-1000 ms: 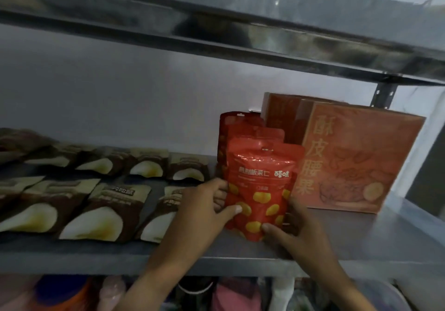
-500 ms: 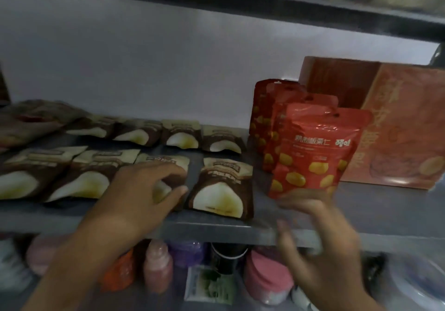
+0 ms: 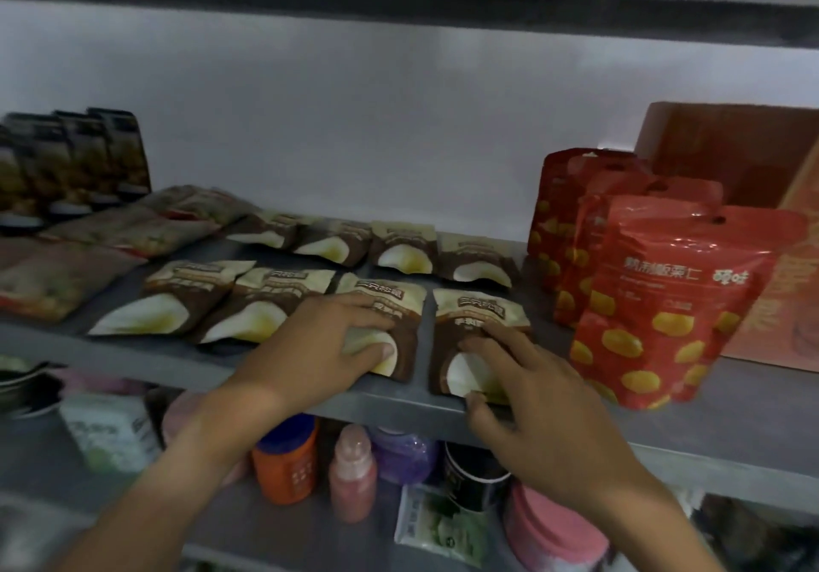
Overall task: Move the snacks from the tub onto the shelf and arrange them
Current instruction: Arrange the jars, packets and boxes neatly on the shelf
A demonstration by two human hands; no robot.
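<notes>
Where hands rest: red pouches [image 3: 664, 301] beside.

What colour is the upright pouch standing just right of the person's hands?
Red with yellow blobs and pale lettering: the front red pouch, clearest in the head view.

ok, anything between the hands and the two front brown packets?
Nothing visible. The left hand rests flat on one brown packet, and the right hand fingers already touch the next packet on the shelf.
</notes>
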